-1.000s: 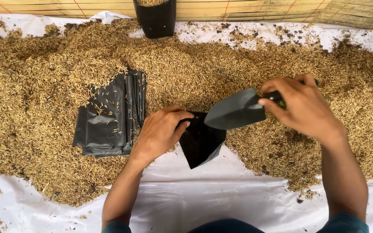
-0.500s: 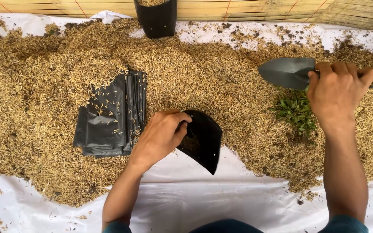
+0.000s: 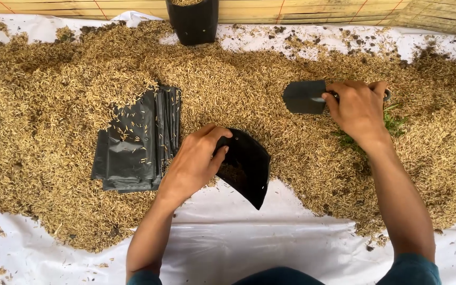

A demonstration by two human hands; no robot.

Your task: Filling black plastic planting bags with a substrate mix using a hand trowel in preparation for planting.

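My left hand (image 3: pixel 193 161) grips the mouth of a small black plastic bag (image 3: pixel 246 169), holding it open and tilted at the near edge of the husk heap. Some husk lies inside the bag. My right hand (image 3: pixel 357 108) holds the handle of a dark grey scoop (image 3: pixel 304 96), whose blade rests on the heap of rice husks (image 3: pixel 270 74) to the right of the bag. A small green plant (image 3: pixel 394 124) shows just beside that hand.
A stack of flat black bags (image 3: pixel 135 140), sprinkled with husk, lies left of my left hand. A filled black bag (image 3: pixel 192 21) stands upright at the far edge. White sheeting (image 3: pixel 270 248) covers the ground, with a bamboo screen (image 3: pixel 312 9) behind.
My right hand carried the scoop from over the bag out to the right, then back left and down onto the heap. The bag's mouth has been held open throughout.
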